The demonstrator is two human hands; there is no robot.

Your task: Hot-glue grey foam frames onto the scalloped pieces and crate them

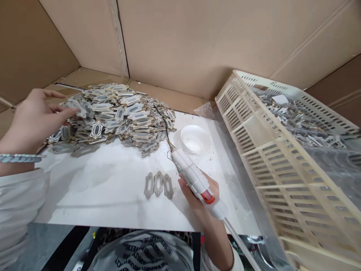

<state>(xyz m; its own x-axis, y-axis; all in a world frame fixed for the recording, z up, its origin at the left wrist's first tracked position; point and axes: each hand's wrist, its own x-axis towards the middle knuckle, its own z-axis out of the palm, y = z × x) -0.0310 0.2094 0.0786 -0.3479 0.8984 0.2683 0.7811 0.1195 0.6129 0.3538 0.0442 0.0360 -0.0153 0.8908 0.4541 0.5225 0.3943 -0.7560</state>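
Between your left fingers, you are pinching ornate frames at the heap, ideally separating them singly; your right fingers are gripping the glue gun, best pointing clear of them.

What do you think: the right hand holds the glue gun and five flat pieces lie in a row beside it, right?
Not five: the head view shows three flat pieces in that row. The right hand does hold the glue gun beside them.

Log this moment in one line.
left hand: touching pile of ornate pieces; right hand: holding glue gun; table: three pieces side by side; dish: beside glue gun
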